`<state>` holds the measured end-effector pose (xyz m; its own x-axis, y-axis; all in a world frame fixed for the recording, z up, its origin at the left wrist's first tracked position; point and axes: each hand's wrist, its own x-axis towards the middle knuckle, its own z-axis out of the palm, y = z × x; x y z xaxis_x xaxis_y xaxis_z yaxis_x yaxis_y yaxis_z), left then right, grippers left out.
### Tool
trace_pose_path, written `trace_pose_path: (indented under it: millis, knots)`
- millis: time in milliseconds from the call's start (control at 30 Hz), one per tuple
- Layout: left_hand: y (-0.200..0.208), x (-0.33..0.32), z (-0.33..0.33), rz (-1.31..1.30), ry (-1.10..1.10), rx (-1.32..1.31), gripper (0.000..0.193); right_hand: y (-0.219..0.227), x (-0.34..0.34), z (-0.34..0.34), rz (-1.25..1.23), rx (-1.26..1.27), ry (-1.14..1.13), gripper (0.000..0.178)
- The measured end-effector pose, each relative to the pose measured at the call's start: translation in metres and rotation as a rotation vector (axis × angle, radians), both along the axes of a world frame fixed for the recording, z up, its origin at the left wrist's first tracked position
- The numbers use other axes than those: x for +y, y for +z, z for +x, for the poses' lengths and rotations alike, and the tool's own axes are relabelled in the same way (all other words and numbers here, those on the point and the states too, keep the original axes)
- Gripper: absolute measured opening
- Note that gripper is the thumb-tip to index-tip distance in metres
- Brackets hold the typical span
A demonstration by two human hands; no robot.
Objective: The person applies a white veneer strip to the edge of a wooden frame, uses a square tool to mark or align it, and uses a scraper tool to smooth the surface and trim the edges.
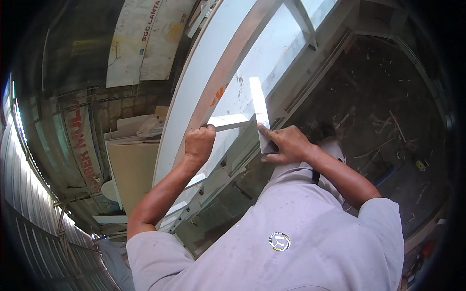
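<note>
A long white frame (191, 80) with a curved outer side and a brownish inner edge stretches away in front of me. My left hand (200, 143) is closed over that inner edge, its fingertips beside the end of a short white crosspiece (228, 122). What lies under its curled fingers is partly hidden. In my right hand (287, 144) is a flat, straight white strip (259, 104), gripped at its near end with the index finger laid along it. The strip points away from me, over the frame's lower rail and just right of the crosspiece.
Dark floor (378, 106) with scattered offcuts and scraps lies to the right. Beyond the frame's left side are pale printed boards (145, 41) and a tan panel (131, 169). A corrugated metal wall (39, 213) runs along the far left.
</note>
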<state>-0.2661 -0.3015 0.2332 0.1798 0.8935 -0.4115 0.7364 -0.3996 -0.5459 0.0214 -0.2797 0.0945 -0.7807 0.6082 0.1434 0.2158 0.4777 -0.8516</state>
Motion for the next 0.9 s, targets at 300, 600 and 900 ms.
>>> trace_pose_path:
  millis: [300,600,900]
  knots:
    - [0.009,-0.013,-0.004,0.109,-0.056,-0.109,0.005,0.018,-0.009,0.02,-0.059,0.026,0.111,0.089]
    - [-0.018,-0.043,0.068,0.04,0.962,-0.999,0.055,0.051,-0.016,0.025,0.011,-0.033,0.058,0.08]
    - [-0.117,-0.044,0.144,0.429,1.603,-1.874,0.051,-0.009,-0.017,-0.014,-0.015,-0.115,0.006,0.047]
